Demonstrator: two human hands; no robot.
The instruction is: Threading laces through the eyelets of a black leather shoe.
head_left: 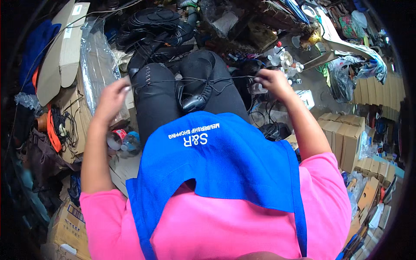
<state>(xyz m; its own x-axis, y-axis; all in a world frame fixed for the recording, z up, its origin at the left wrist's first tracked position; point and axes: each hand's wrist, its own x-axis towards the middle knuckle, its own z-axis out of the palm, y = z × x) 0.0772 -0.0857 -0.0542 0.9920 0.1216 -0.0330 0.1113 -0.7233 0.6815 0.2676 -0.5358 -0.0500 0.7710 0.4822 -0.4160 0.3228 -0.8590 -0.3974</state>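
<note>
A thin black cord (167, 81) is drawn across my knees between my two hands. My left hand (113, 99) is at the left of my left knee, its fingers closed in a pinch at the cord's left end. Beyond my right knee, my right hand (273, 82) is closed on the cord's right end. Between my thighs lies a black oblong piece (195, 103) with a ribbed, curved part joined to it; I cannot make out its kind. More loops of thin cord hang over my right thigh beside it.
Coiled black cables (149, 26) are heaped beyond my knees. Plastic bottles (284, 60) stand at the far right, and two more bottles (125, 141) lie by my left thigh. Cardboard sheets (65, 52) lean at the left; cardboard boxes (342, 138) stand at the right.
</note>
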